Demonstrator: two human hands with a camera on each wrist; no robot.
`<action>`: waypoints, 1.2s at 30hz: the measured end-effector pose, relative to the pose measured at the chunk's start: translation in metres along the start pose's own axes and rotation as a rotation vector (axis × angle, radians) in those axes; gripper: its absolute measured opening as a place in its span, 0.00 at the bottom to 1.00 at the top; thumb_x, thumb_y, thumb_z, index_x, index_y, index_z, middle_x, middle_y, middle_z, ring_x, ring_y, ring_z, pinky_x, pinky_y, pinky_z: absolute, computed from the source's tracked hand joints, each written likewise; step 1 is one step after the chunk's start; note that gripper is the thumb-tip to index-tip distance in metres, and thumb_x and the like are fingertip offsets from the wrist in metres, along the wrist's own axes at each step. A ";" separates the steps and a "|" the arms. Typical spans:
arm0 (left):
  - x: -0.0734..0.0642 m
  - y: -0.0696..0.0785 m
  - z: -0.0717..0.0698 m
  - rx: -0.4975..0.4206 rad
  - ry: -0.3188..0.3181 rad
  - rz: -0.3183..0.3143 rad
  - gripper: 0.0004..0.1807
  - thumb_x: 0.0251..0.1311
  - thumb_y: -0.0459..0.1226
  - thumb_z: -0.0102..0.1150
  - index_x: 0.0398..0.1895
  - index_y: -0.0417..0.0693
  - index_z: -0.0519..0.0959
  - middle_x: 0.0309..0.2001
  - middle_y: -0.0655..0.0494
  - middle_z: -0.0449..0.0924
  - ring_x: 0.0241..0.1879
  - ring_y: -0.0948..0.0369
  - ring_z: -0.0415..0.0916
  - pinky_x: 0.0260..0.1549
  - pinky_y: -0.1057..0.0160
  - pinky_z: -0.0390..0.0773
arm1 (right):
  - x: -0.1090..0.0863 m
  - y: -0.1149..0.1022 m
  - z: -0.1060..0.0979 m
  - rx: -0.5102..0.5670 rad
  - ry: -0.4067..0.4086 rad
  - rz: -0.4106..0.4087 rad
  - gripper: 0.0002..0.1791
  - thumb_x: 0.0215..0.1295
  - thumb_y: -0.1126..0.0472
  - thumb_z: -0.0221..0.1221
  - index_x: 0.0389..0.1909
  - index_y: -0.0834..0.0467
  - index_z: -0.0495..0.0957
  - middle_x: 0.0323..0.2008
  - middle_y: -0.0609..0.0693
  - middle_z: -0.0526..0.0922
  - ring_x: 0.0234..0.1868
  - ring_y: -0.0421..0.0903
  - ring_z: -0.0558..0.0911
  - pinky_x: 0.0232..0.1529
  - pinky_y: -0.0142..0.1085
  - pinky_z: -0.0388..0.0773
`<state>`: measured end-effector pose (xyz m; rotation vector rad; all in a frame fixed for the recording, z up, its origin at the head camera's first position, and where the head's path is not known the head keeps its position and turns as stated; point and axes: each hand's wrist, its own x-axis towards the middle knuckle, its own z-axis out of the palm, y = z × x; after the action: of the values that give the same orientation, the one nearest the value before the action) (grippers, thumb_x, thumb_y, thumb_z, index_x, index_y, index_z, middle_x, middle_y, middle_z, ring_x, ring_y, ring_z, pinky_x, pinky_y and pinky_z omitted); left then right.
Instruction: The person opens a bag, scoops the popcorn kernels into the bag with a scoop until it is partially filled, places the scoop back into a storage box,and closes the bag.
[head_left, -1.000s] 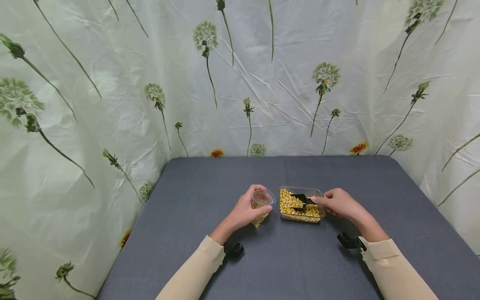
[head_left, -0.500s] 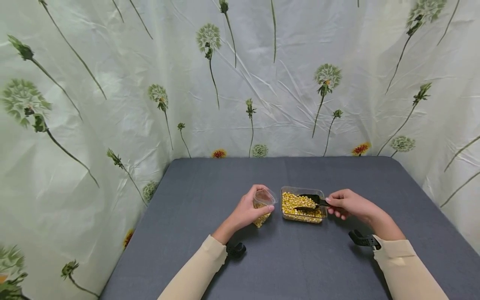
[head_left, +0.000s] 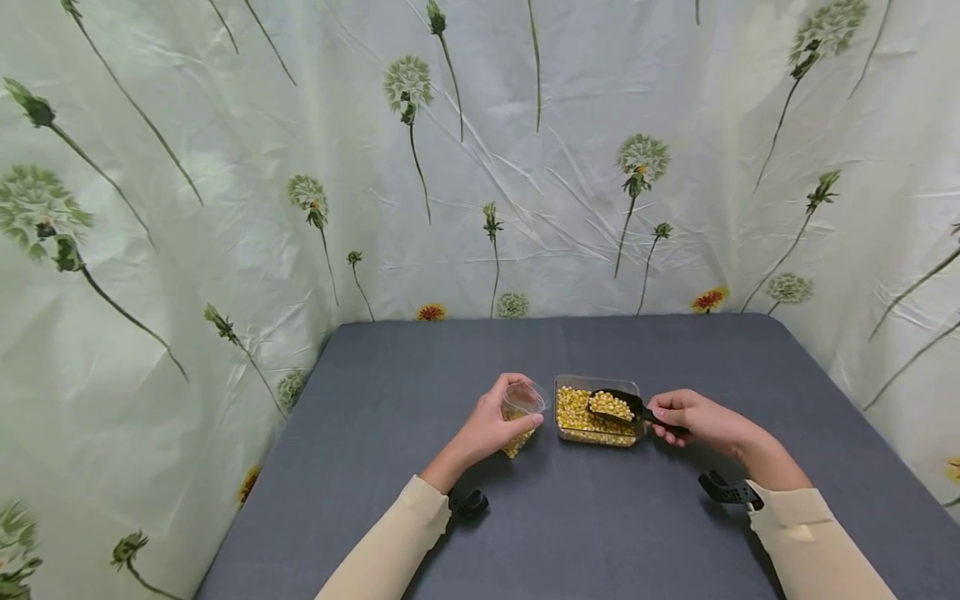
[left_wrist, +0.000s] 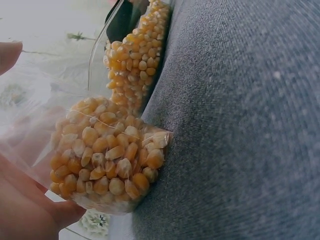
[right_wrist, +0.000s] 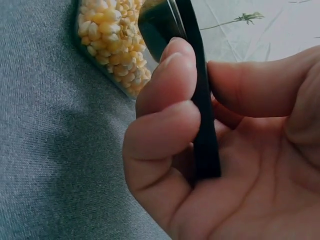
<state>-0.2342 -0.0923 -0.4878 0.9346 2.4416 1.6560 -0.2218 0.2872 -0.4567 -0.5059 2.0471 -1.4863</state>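
My left hand (head_left: pixel 483 429) holds a clear plastic bag (left_wrist: pixel 107 162) by its opened mouth, fingers and thumb on either side. Corn kernels fill the bag's lower part, which rests on the cloth. To its right stands a clear rectangular container (head_left: pixel 597 438) with more corn kernels (head_left: pixel 572 408) inside. My right hand (head_left: pixel 701 425) grips the handle of a black scoop (right_wrist: pixel 202 110) between curled fingers and thumb. Heaped with kernels, the scoop's bowl sits over the right part of the container. In the left wrist view the scoop is only partly visible.
A dark grey cloth covers the table (head_left: pixel 450 350). Behind it and at the sides hangs a pale curtain (head_left: pixel 465 167) printed with dandelions. Black straps (head_left: pixel 727 487) circle both wrists.
The scoop has been drawn right and raised out of the corn, now carrying a heap of kernels. My right hand has shifted right with it. The left hand and bag stay nearly still.
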 end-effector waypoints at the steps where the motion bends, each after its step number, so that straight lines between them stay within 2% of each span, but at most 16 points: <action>1: 0.000 0.000 0.000 0.002 0.001 0.000 0.31 0.66 0.51 0.64 0.65 0.48 0.66 0.52 0.65 0.78 0.53 0.64 0.77 0.44 0.53 0.78 | 0.000 -0.001 0.001 0.001 -0.002 0.003 0.20 0.83 0.60 0.42 0.46 0.76 0.71 0.30 0.53 0.74 0.26 0.42 0.72 0.26 0.39 0.71; 14: 0.000 0.000 -0.001 -0.006 0.008 -0.002 0.32 0.65 0.52 0.65 0.65 0.49 0.66 0.51 0.65 0.78 0.52 0.64 0.77 0.45 0.54 0.78 | -0.006 -0.010 0.004 -0.015 0.024 0.037 0.20 0.83 0.61 0.42 0.45 0.77 0.71 0.29 0.52 0.74 0.25 0.42 0.71 0.27 0.40 0.68; 20: 0.000 0.000 -0.002 -0.006 0.013 -0.006 0.29 0.65 0.51 0.66 0.64 0.55 0.67 0.51 0.65 0.78 0.52 0.65 0.77 0.47 0.52 0.78 | -0.007 -0.017 0.004 -0.037 0.044 0.011 0.20 0.83 0.61 0.43 0.44 0.77 0.71 0.29 0.53 0.73 0.26 0.41 0.71 0.27 0.41 0.68; 36: 0.000 0.001 -0.002 -0.013 0.006 -0.006 0.30 0.65 0.52 0.66 0.64 0.54 0.66 0.52 0.66 0.78 0.52 0.65 0.78 0.48 0.51 0.77 | -0.008 -0.031 0.006 -0.078 0.053 -0.057 0.21 0.82 0.58 0.45 0.40 0.76 0.70 0.28 0.53 0.71 0.24 0.44 0.69 0.25 0.45 0.65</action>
<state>-0.2349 -0.0936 -0.4859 0.9211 2.4325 1.6732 -0.2118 0.2779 -0.4274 -0.5655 2.1551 -1.4716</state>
